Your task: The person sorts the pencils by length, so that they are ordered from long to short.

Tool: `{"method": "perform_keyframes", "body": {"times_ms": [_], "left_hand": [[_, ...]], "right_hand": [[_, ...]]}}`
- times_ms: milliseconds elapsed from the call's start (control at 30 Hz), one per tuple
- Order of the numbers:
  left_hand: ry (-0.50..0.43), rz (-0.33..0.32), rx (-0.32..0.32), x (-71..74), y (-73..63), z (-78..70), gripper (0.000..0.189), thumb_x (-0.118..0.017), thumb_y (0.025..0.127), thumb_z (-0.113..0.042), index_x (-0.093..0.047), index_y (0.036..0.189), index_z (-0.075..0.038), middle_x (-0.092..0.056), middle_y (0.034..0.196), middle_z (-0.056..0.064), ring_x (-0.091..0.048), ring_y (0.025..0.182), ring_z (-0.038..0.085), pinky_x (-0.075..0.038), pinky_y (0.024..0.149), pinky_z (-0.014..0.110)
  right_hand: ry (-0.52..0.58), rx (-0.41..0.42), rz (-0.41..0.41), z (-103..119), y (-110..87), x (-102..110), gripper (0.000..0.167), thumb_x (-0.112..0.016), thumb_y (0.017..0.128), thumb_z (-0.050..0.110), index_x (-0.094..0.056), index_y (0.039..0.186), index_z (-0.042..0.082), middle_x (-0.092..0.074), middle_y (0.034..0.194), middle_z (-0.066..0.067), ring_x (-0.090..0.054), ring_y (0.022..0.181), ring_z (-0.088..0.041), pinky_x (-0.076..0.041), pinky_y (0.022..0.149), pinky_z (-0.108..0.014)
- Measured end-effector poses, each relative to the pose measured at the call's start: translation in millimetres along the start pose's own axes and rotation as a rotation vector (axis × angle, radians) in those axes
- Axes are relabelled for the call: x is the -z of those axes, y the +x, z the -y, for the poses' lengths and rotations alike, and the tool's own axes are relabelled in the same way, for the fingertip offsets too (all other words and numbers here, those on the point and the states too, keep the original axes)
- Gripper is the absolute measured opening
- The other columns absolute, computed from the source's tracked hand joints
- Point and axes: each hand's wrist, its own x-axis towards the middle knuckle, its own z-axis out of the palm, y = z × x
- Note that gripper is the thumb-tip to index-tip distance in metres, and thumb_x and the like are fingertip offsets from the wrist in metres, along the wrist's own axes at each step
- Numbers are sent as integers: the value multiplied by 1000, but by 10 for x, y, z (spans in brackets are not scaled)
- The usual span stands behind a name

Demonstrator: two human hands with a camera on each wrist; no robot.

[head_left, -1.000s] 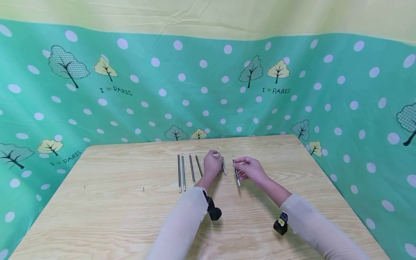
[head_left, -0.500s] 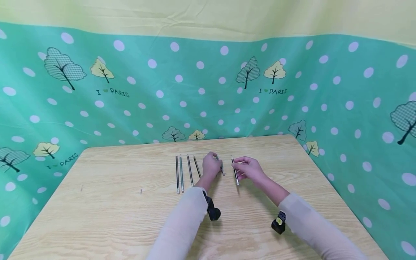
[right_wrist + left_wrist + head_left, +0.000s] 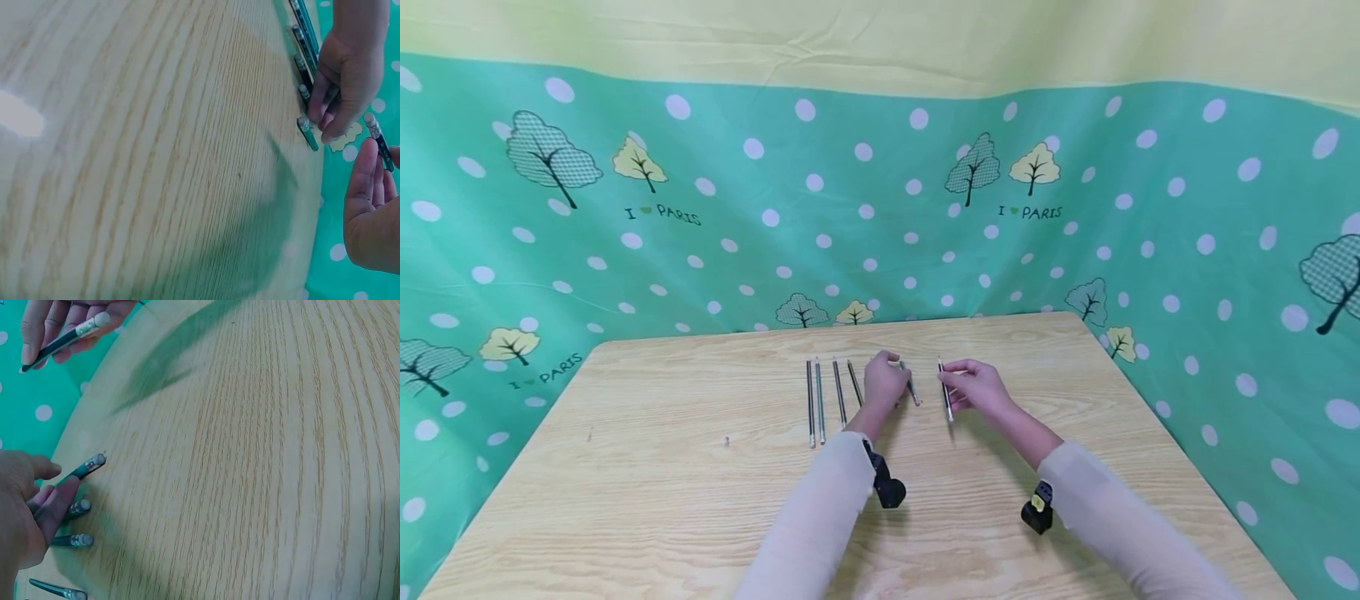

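My right hand (image 3: 979,387) pinches a black pencil (image 3: 946,392) between thumb and fingers, eraser end toward me. In the left wrist view that pencil (image 3: 65,339) is raised off the table, its shadow falling below. Beside a teal pencil (image 3: 912,387) lying on the table is my left hand (image 3: 885,381), thumb and fingers spread apart. The right wrist view shows a small gap between the left fingers and this pencil (image 3: 307,134). Farther left, a black pencil (image 3: 810,404), a teal one (image 3: 820,400) and other dark ones (image 3: 839,392) lie side by side, some partly hidden by the left hand.
The wooden table (image 3: 647,467) ends at a green dotted curtain (image 3: 850,208) behind and to the right. A tiny scrap (image 3: 727,441) lies left of the pencils. Each wrist wears a black camera (image 3: 891,492).
My left hand has let the teal pencil down onto the table and drawn slightly left of it. The right hand keeps hold of the black pencil, almost in place.
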Motion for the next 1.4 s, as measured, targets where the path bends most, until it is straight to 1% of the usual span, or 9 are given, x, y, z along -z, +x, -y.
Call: {"method": "perform_keyframes", "body": {"times_ms": [100, 200, 300, 433, 533, 833, 1033, 1133, 1400], "left_hand": [[-10, 2, -4, 9, -3, 9, 33, -65, 83, -10, -59, 115, -3, -64, 98, 13, -56, 59, 11, -50, 48, 20], [-30, 9, -8, 23, -9, 9, 33, -66, 83, -12, -59, 115, -4, -65, 92, 12, -56, 61, 12, -50, 51, 20], [-85, 30, -4, 37, -17, -3, 35, -66, 84, -12, -58, 117, -4, -65, 88, 11, -59, 60, 15, -52, 52, 23], [-179, 78, 8, 49, -40, -36, 38, -66, 84, -12, -56, 120, -3, -64, 89, 12, -64, 59, 20, -57, 54, 28], [-218, 99, 12, 64, -64, -56, 39, -66, 84, -11, -55, 120, -2, -63, 90, 12, -65, 59, 22, -59, 57, 32], [-243, 100, 9, 104, -86, -36, 39, -66, 84, -11, -55, 120, 0, -62, 87, 11, -65, 63, 24, -60, 60, 33], [-264, 99, 3, 148, -103, 9, 38, -66, 84, -11, -56, 119, 0, -63, 87, 12, -64, 65, 21, -60, 59, 30], [-285, 110, 9, 190, -131, 15, 37, -67, 84, -11, -56, 118, 0, -62, 88, 11, -64, 67, 21, -60, 61, 31], [-314, 134, -2, 319, -209, 13, 37, -66, 85, -11, -55, 119, 1, -59, 86, 8, -66, 79, 32, -61, 66, 38]], "right_hand": [[-16, -12, -12, -11, 37, -18, 33, -65, 87, 16, -58, 115, 0, -63, 78, -1, -58, 58, -10, -56, 54, -24], [-26, -13, -19, -18, 74, -32, 32, -65, 88, 17, -58, 114, 1, -62, 76, -1, -59, 58, -10, -57, 55, -23], [-31, -8, -28, -29, 110, -44, 33, -65, 88, 18, -58, 114, 1, -62, 76, -2, -59, 58, -9, -57, 55, -23], [-44, -12, -44, -56, 160, -57, 33, -65, 88, 19, -59, 115, 2, -62, 78, -2, -58, 58, -9, -56, 54, -23], [-46, -18, -46, -79, 195, -71, 33, -64, 88, 19, -59, 116, 1, -61, 78, -2, -58, 58, -9, -57, 55, -23], [-38, -32, -75, -101, 294, -128, 32, -64, 88, 18, -60, 115, 2, -59, 78, 0, -57, 56, -8, -55, 53, -22], [-37, -29, -98, -115, 420, -217, 31, -64, 87, 18, -61, 113, 2, -57, 73, 0, -55, 54, -7, -50, 48, -18], [-42, -28, -110, -124, 483, -260, 29, -65, 87, 18, -62, 112, 3, -58, 73, 0, -54, 55, -8, -49, 47, -18], [-83, -16, -144, -121, 586, -321, 30, -66, 86, 18, -63, 111, 3, -58, 76, -4, -55, 57, -10, -51, 49, -19]]}}
